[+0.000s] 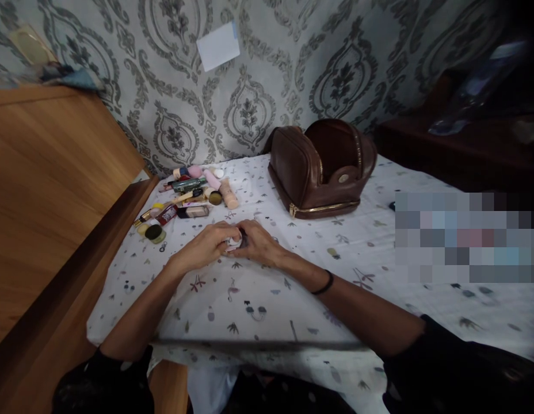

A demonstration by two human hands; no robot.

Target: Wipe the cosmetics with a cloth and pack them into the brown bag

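Over the middle of the cloth-covered table, my left hand [210, 244] and my right hand [258, 244] meet around a small whitish item [233, 241]. Fingers of both hands are closed on it, and they cover most of it. A dark part shows beside my right fingers. Left of my hands lies a loose group of cosmetics, with a green bottle [188, 184], a beige tube [228, 194], a dark red bottle [167, 215] and a dark-lidded jar [155, 233]. Behind and right of my hands stands a brown bag [323, 172], its zipped top gaping open.
A wooden panel [55, 190] borders the table on the left. Patterned wallpaper with a white paper [218, 46] is behind. At the back right, a clear bottle [474, 86] stands on a dark surface. A pixelated patch covers part of the right side.
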